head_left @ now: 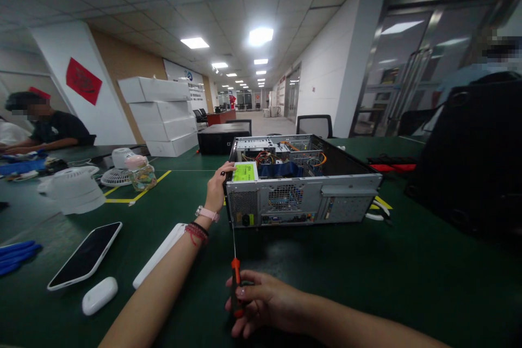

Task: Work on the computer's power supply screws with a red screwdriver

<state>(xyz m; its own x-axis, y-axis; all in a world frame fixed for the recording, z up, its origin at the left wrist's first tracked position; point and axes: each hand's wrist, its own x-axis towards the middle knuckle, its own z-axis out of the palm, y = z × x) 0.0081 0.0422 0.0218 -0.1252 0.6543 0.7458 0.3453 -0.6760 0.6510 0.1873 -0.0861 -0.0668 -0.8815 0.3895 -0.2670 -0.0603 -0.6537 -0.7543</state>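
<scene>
An opened desktop computer case (348, 207) lies on its side on the green table, its rear panel facing me. Inside, coloured cables and drive brackets show behind a power supply (244, 172) with a yellow-green label. My left hand (217, 187) is wrapped round the case's near left corner, fingers resting on top beside the label. Lower down, my right hand (271, 300) holds a screwdriver (235, 277) by its red and black handle. The shaft points up and away from me, its tip at the lower left corner of the rear panel; exact contact is too small to tell.
On the left lie a phone (86, 255), a white earbud case (100, 296), a long white object (160, 255) and blue gloves (18, 256). Farther back stand a small fan (120, 166), a jar (141, 174) and stacked white boxes (163, 119). A black bag-like object (468, 157) rises at right. People sit on both sides.
</scene>
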